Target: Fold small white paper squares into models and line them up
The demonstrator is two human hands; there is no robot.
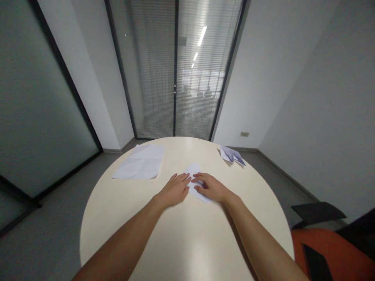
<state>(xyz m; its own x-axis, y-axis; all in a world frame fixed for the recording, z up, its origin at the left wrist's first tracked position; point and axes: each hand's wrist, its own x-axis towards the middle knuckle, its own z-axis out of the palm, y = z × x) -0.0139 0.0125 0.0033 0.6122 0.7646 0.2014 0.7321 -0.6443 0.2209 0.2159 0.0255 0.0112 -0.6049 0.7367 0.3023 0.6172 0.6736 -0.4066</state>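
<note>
Near the middle of the table [117, 218], the paper [193, 168] looks part-folded under the left hand [176, 189] and right hand [211, 186], both loosely spread, with 1 piece [231, 153] folded and the sheet [141, 162] flat.

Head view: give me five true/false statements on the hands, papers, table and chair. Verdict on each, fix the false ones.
1. The left hand and right hand are both at the small paper. True.
2. The large sheet lies on the right side of the table. False: the large sheet lies on the left.
3. The folded paper sits beyond the right hand. True.
4. The table is square. False: the table has a rounded edge.
5. The chair at lower right has an orange-red seat. True.
</note>
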